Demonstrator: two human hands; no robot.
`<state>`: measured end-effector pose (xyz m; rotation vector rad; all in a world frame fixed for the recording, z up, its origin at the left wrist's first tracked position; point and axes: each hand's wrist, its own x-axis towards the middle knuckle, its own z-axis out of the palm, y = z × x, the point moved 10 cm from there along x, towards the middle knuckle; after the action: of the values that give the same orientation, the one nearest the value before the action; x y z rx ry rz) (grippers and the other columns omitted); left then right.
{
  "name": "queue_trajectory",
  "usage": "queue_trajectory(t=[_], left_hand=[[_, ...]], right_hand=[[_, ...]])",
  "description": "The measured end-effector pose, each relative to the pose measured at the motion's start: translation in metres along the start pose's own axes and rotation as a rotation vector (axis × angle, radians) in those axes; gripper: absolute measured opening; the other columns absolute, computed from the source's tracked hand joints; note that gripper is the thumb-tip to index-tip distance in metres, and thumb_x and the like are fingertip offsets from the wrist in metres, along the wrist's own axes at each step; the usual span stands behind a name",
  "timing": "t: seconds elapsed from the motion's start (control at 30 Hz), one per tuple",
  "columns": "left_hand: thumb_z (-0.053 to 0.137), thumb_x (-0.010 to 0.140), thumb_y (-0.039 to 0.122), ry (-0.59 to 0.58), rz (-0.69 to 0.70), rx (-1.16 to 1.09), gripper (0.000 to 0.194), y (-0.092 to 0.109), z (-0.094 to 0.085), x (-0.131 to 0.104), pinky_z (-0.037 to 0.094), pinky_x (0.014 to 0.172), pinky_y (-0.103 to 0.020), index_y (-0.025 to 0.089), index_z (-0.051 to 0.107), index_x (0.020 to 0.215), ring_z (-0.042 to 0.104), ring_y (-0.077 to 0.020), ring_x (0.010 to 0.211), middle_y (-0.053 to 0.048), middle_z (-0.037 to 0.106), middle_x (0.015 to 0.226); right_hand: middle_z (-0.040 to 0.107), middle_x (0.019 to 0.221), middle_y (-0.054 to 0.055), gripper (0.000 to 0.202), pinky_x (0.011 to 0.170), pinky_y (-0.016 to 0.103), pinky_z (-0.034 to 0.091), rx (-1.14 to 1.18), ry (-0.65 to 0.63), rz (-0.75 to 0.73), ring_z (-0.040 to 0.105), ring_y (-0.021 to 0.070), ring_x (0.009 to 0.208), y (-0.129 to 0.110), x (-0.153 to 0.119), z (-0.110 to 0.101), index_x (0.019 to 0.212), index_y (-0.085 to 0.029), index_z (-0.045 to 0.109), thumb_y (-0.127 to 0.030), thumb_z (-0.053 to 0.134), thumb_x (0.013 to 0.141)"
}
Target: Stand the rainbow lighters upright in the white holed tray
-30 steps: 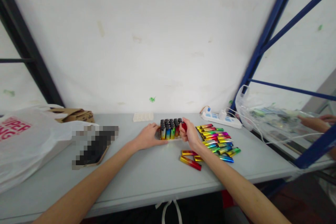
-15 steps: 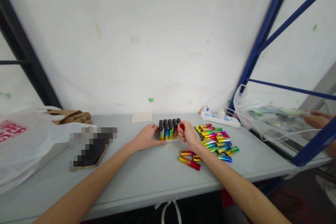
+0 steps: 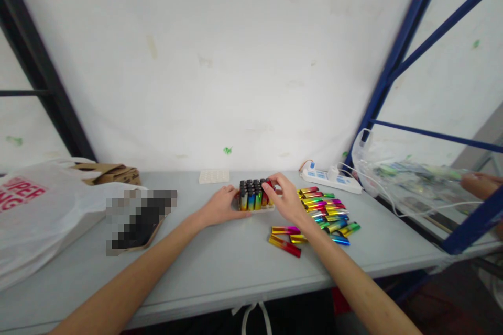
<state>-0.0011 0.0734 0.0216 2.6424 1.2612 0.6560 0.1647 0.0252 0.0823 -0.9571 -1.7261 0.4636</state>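
Several lighters with black tops and shiny coloured bodies (image 3: 251, 200) stand upright in close rows in a shallow clear tray (image 3: 262, 211). My left hand (image 3: 223, 203) grips the tray at its left end, thumb along the front and fingers at the side. At the right end, my right hand (image 3: 286, 198) has thumb and fingers closed around a red lighter (image 3: 271, 187) standing in the rows; part of it is hidden by the fingers. To the right, more metallic lighters (image 3: 326, 209) lie loose on the table. A red and gold lighter (image 3: 285, 246) lies nearest me.
A white gridded tray (image 3: 214, 176) lies by the wall. A power strip (image 3: 332, 179) with cables is at the back right, near a blue frame (image 3: 387, 81). Left are a white plastic bag (image 3: 47, 225), cardboard (image 3: 108, 174) and a blurred dark object (image 3: 143, 220). Another person's hand (image 3: 481, 186) shows far right.
My right hand has gone from a fist above the red lighter to a looser grip with thumb on top, and the lighter now sits lower in the rows. My left hand stays put.
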Motion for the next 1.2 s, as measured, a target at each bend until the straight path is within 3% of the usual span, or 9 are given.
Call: queue_trajectory(t=[0.17, 0.33, 0.53, 0.77, 0.9, 0.97, 1.1, 1.2], left_hand=[[0.067, 0.071, 0.072, 0.001, -0.01, -0.012, 0.063, -0.001, 0.001, 0.001, 0.05, 0.083, -0.039, 0.019, 0.067, 0.105, 0.061, -0.0295, 0.094, -0.01, 0.066, 0.099], [0.067, 0.071, 0.074, 0.006, -0.012, -0.017, 0.063, -0.002, 0.002, 0.001, 0.05, 0.08, -0.039, 0.019, 0.067, 0.1, 0.061, -0.0289, 0.091, -0.01, 0.065, 0.097], [0.066, 0.072, 0.074, -0.01, -0.005, -0.01, 0.065, -0.002, 0.003, 0.0, 0.049, 0.083, -0.039, 0.017, 0.067, 0.103, 0.06, -0.0293, 0.093, -0.011, 0.065, 0.099], [0.065, 0.073, 0.074, -0.002, 0.005, -0.019, 0.064, -0.001, 0.003, 0.0, 0.049, 0.083, -0.038, 0.017, 0.067, 0.102, 0.06, -0.0286, 0.093, -0.011, 0.065, 0.1], [0.066, 0.073, 0.074, -0.018, -0.004, -0.021, 0.064, -0.003, 0.005, 0.001, 0.049, 0.085, -0.038, 0.018, 0.066, 0.103, 0.06, -0.0296, 0.096, -0.011, 0.065, 0.103], [0.064, 0.073, 0.076, -0.022, -0.005, -0.01, 0.066, -0.003, 0.005, 0.002, 0.049, 0.085, -0.038, 0.018, 0.066, 0.103, 0.061, -0.0301, 0.097, -0.011, 0.065, 0.103], [0.062, 0.072, 0.079, -0.022, 0.001, 0.024, 0.069, -0.002, 0.005, 0.002, 0.049, 0.083, -0.038, 0.017, 0.065, 0.102, 0.061, -0.0301, 0.095, -0.012, 0.064, 0.101], [0.062, 0.071, 0.08, -0.025, -0.007, 0.036, 0.07, -0.002, 0.005, 0.002, 0.049, 0.082, -0.038, 0.017, 0.065, 0.1, 0.061, -0.0305, 0.094, -0.012, 0.064, 0.1]], right_hand=[[0.055, 0.067, 0.0, 0.025, 0.064, 0.029, 0.038, -0.269, -0.127, -0.13, 0.046, 0.0162, 0.061, -0.006, -0.001, 0.011, 0.079, -0.023, 0.061, -0.042, 0.06, 0.094], [0.062, 0.068, 0.0, 0.016, 0.061, 0.027, 0.035, -0.307, -0.163, -0.111, 0.051, 0.0166, 0.059, 0.004, -0.002, 0.011, 0.095, -0.025, 0.066, -0.041, 0.063, 0.093], [0.067, 0.071, -0.001, 0.022, 0.06, 0.026, 0.034, -0.45, -0.198, -0.085, 0.058, 0.0175, 0.061, 0.013, -0.003, 0.009, 0.108, -0.027, 0.064, -0.04, 0.065, 0.091], [0.069, 0.069, -0.001, 0.018, 0.06, 0.026, 0.035, -0.397, -0.187, -0.047, 0.058, 0.0171, 0.06, 0.015, -0.001, 0.007, 0.102, -0.027, 0.065, -0.041, 0.064, 0.092], [0.068, 0.067, -0.001, 0.019, 0.06, 0.027, 0.037, -0.305, -0.112, -0.023, 0.056, 0.017, 0.057, 0.007, 0.002, -0.014, 0.099, -0.026, 0.068, -0.043, 0.061, 0.093], [0.068, 0.069, 0.001, 0.02, 0.061, 0.028, 0.039, -0.287, -0.181, -0.042, 0.057, 0.0175, 0.059, 0.001, -0.004, -0.021, 0.096, -0.024, 0.07, -0.041, 0.06, 0.094], [0.072, 0.09, 0.005, 0.018, 0.077, 0.033, 0.046, -0.353, -0.535, -0.069, 0.064, 0.0225, 0.082, 0.003, -0.038, -0.017, 0.095, -0.025, 0.075, -0.04, 0.068, 0.089], [0.069, 0.101, 0.007, 0.019, 0.087, 0.036, 0.046, -0.401, -0.637, -0.028, 0.063, 0.0254, 0.096, 0.014, -0.06, -0.021, 0.098, -0.026, 0.075, -0.041, 0.07, 0.088]])
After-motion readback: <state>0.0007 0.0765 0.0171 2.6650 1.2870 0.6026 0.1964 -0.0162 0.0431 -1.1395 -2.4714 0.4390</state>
